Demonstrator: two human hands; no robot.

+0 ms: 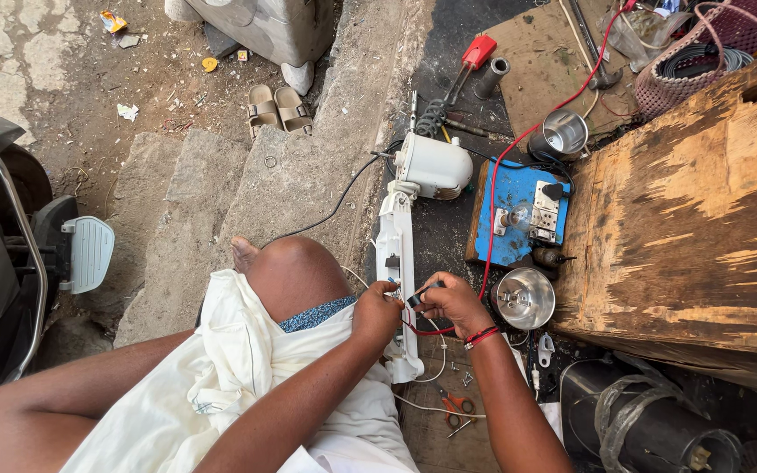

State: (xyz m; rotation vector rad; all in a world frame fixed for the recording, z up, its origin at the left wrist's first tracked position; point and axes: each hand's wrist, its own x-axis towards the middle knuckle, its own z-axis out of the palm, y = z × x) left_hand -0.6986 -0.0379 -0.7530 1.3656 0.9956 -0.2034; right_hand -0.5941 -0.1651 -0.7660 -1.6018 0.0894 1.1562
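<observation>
1. The dark floor [449, 236] holds a white fan body [413, 228].
2. A blue board with switches [519, 215] lies on the floor beside the fan body.
3. A shiny metal bowl [523, 298] sits just below the board.
4. Small scissors [457, 405] with orange handles lie near it.

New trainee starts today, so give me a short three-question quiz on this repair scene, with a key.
1. True or false: the left hand and the right hand are both at the white appliance body.
2. What colour is the board carrying the sockets and bulb? A red, B blue, C green.
3. Fill in: the pair of sandals lies on the ground beyond the stone ____.

Key
1. True; the right hand pinches a small dark piece against it, beside the red wire.
2. B.
3. Steps.
</observation>
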